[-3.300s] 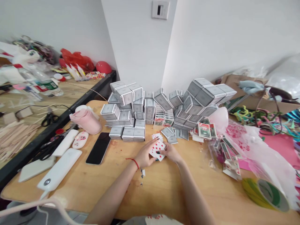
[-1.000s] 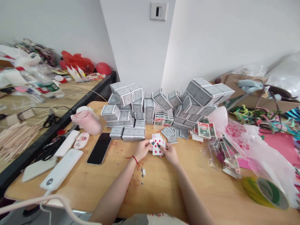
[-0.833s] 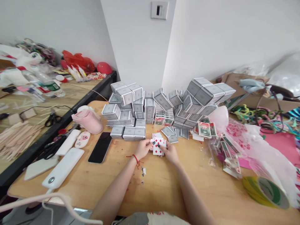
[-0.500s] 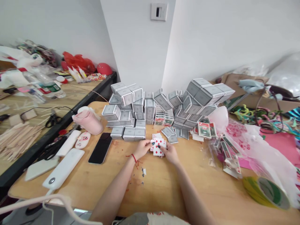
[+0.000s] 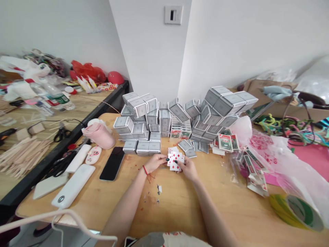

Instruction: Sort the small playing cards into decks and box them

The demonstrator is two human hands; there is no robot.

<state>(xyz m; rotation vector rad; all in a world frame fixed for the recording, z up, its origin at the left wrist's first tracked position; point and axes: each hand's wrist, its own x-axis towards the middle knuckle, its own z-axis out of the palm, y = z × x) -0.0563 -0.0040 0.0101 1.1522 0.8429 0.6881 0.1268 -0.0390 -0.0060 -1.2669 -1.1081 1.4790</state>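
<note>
Several playing cards [image 5: 175, 162] with red diamonds face up are pinched between my two hands above the wooden table. My left hand [image 5: 157, 162] grips their left edge, thumb on top; a red string bracelet circles that wrist. On the right side, my right hand [image 5: 188, 168] holds the front card with its thumb across it. Just beyond lie loose face-down cards [image 5: 187, 148]. Grey-backed card decks [image 5: 148, 146] are stacked in piles behind, left and right. Between the piles stand decks in clear cases [image 5: 175, 132].
To the left are a black phone [image 5: 112, 164], a white power bank [image 5: 73, 186] and a pink cup [image 5: 99, 134]. Card boxes [image 5: 225, 142], crumpled plastic [image 5: 272, 147] and a tape roll [image 5: 296, 212] lie right. Paper scraps [image 5: 159, 189] lie before my hands.
The view has shifted slightly, so most things sit a little further right and lower. My hands keep hold of the cards in nearly the same pose.
</note>
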